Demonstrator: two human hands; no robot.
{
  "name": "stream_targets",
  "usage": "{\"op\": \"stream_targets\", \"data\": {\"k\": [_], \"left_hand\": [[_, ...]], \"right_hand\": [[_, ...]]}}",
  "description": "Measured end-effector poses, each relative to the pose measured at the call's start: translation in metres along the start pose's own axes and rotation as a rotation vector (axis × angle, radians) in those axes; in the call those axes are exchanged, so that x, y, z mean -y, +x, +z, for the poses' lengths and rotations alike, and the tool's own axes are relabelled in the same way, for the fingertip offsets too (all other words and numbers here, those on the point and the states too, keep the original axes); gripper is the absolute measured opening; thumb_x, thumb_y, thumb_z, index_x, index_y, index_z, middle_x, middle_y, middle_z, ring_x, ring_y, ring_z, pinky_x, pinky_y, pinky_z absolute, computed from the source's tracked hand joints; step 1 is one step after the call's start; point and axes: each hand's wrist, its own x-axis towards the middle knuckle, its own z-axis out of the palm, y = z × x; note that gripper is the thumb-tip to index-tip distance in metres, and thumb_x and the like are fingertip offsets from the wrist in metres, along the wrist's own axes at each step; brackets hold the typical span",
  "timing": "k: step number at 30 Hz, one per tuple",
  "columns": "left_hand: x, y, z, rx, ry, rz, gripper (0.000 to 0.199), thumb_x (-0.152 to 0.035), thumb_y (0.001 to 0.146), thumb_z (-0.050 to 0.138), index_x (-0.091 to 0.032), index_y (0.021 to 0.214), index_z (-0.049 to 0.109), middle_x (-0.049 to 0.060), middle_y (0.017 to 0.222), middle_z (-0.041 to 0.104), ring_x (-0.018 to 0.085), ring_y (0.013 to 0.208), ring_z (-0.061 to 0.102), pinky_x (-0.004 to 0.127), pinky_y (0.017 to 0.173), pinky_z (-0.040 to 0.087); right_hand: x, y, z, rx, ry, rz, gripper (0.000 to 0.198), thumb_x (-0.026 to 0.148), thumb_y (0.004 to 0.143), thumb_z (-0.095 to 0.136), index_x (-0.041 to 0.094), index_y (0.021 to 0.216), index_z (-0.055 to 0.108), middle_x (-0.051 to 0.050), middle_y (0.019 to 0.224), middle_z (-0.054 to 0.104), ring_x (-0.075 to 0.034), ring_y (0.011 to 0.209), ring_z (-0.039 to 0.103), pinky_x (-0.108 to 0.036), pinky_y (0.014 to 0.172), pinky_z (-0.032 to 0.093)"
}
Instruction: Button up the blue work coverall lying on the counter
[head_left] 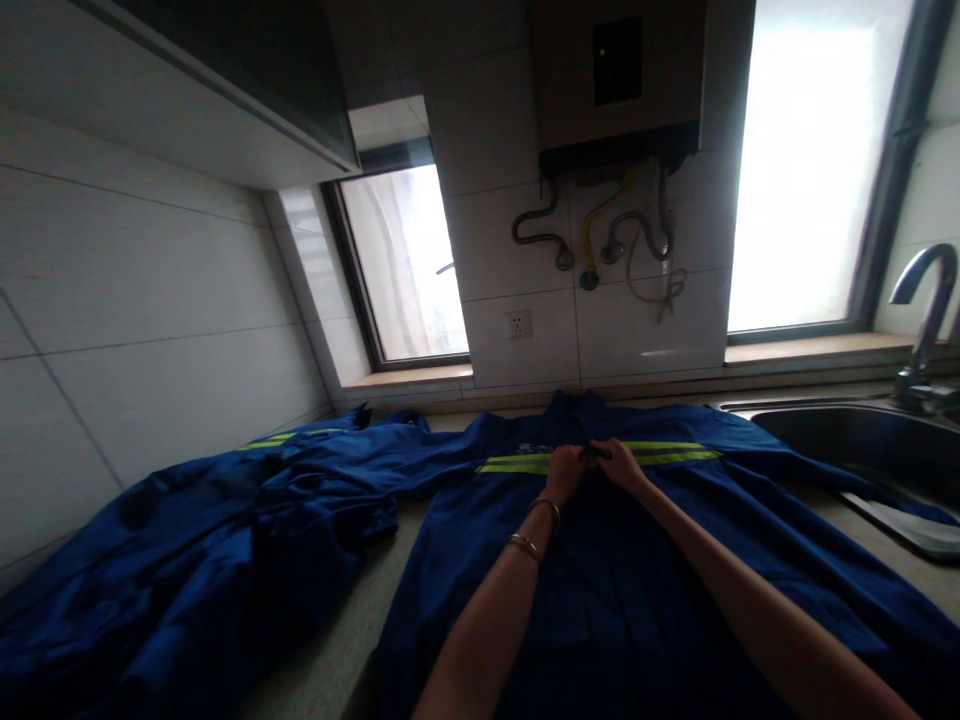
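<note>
Pinching a blue work jacket (604,580) at its lime-striped chest, left hand (565,472) and right hand (617,463) nearly meet; keeping both sides level should prevent puckering.

No word, number or brand can be read. Small pale print (536,448) stands on the chest of a blue jacket (615,590) spread out flat, to the viewer's left of the front opening and just above a yellow-green stripe (514,464). It shows a compact mark at its left end and fainter marks running to the right, all too small and blurred to make out. On the wall-mounted unit (566,85), a dark panel (621,75) bears one tiny green lit spot (602,52), its shape unclear
</note>
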Motion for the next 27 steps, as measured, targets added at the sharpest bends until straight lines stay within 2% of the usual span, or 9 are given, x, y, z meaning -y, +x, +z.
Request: {"op": "stream_targets", "data": {"k": [5,8,11,14,19,27], "left_hand": [[0.002,0.001,0.002,-0.036,-0.104,-0.039,0.023,-0.017,0.084,0.046,-0.016,0.085,0.069,0.007,0.088,0.07,0.016,0.083,0.064,0.025,0.077,0.042],[0.003,0.002,0.003,-0.052,-0.165,-0.04,0.023,-0.018,0.083,0.048,-0.017,0.088,0.07,0.006,0.091,0.071,0.016,0.085,0.064,0.024,0.077,0.043],[0.003,0.002,0.004,-0.058,-0.232,-0.049,0.024,-0.018,0.081,0.048,-0.017,0.089,0.071,0.005,0.091,0.071,0.016,0.084,0.064,0.024,0.077,0.044],[0.002,0.003,0.005,-0.068,-0.327,-0.088,0.024,-0.017,0.079,0.049,-0.016,0.089,0.071,0.005,0.09,0.072,0.016,0.082,0.065,0.025,0.076,0.045],[0.002,0.003,0.006,-0.073,-0.409,-0.127,0.024,-0.015,0.078,0.05,-0.016,0.088,0.071,0.005,0.09,0.072,0.016,0.083,0.065,0.026,0.076,0.047],[0.005,0.005,0.008,-0.078,-0.497,-0.194,0.02,-0.01,0.074,0.054,-0.013,0.087,0.069,0.005,0.087,0.071,0.015,0.08,0.065,0.024,0.073,0.048]], "right_hand": [[0.007,-0.002,-0.002,0.01,0.014,-0.014,0.042,0.011,0.069,0.051,0.013,0.108,0.067,-0.011,0.1,0.067,-0.022,0.092,0.062,-0.03,0.084,0.045],[0.009,-0.001,-0.004,0.028,0.032,-0.014,0.037,0.014,0.074,0.048,0.012,0.104,0.069,-0.012,0.097,0.068,-0.022,0.089,0.063,-0.03,0.081,0.046],[0.008,0.001,-0.006,0.04,0.052,-0.017,0.034,0.015,0.078,0.044,0.016,0.098,0.071,-0.01,0.096,0.069,-0.021,0.089,0.064,-0.03,0.081,0.046],[0.003,0.002,-0.008,0.046,0.07,-0.037,0.032,0.013,0.075,0.048,0.019,0.096,0.072,-0.008,0.097,0.07,-0.021,0.091,0.063,-0.029,0.082,0.046],[-0.004,0.003,-0.007,0.011,0.108,-0.08,0.025,0.019,0.074,0.054,0.019,0.09,0.073,-0.006,0.087,0.069,-0.019,0.081,0.063,-0.028,0.074,0.047],[0.0,0.001,-0.009,0.017,0.087,-0.177,0.022,0.02,0.078,0.055,0.018,0.091,0.072,-0.005,0.084,0.064,-0.016,0.078,0.059,-0.025,0.071,0.043]]}}
